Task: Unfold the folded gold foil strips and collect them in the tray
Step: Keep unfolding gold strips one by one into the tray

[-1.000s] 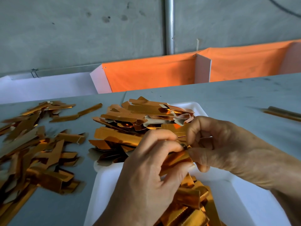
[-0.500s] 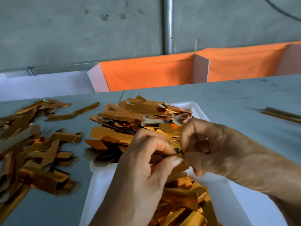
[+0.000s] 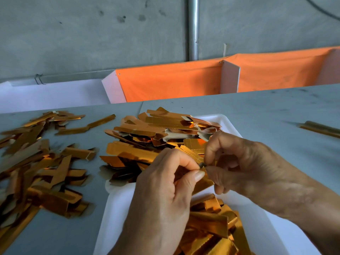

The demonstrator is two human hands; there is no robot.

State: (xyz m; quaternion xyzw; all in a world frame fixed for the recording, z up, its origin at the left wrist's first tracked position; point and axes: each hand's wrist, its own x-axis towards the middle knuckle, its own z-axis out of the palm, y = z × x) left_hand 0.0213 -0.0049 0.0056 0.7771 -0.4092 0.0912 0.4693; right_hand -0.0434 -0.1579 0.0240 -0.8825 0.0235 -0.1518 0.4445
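Gold foil strip is pinched between my left hand and right hand fingers above the white tray.

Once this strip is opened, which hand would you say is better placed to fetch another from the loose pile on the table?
Probably the left hand: the loose pile lies on its side, while the right hand would have to cross the tray. Both currently pinch the strip.
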